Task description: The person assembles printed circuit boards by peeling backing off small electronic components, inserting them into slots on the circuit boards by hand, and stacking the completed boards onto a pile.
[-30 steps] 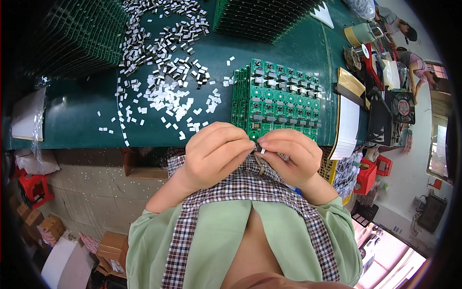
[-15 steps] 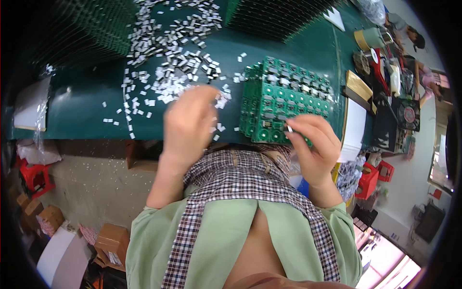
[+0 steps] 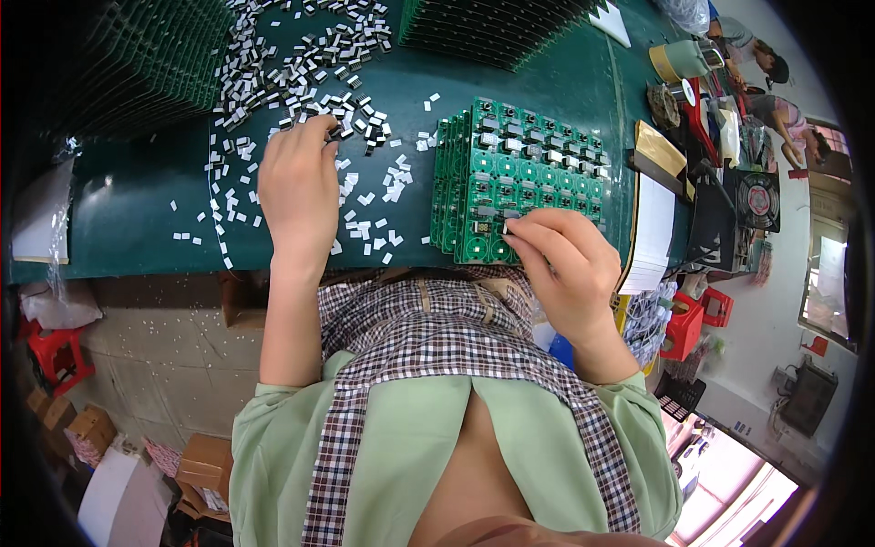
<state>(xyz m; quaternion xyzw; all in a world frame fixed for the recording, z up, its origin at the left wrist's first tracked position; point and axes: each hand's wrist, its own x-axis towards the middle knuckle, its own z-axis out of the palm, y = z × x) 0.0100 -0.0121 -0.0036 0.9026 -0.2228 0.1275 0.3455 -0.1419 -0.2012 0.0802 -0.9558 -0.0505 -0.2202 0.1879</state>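
My left hand (image 3: 299,191) is at the near edge of a heap of small components (image 3: 319,68), dark blocks with white faces. Its thumb and fingertips pinch one dark component (image 3: 332,136). To the right lies a stack of green circuit boards (image 3: 538,173), the top one carrying rows of small parts. My right hand (image 3: 572,264) is over its near edge, finger and thumb closed on a small black-and-white component (image 3: 507,228) at the board's surface. Left of those fingertips a small digit display (image 3: 483,227) sits on the board.
Racks of upright green boards stand at the far left (image 3: 137,59) and far middle (image 3: 497,27). Loose white pieces (image 3: 365,228) are scattered toward the table's near edge. At right are white sheets (image 3: 658,232), a green cup (image 3: 682,60), a fan (image 3: 758,201) and two people (image 3: 761,59) beyond.
My left hand has moved left and away from me, to the heap, and its fingertips have closed on a component. My right hand remains at the board. The whole view has shifted slightly.
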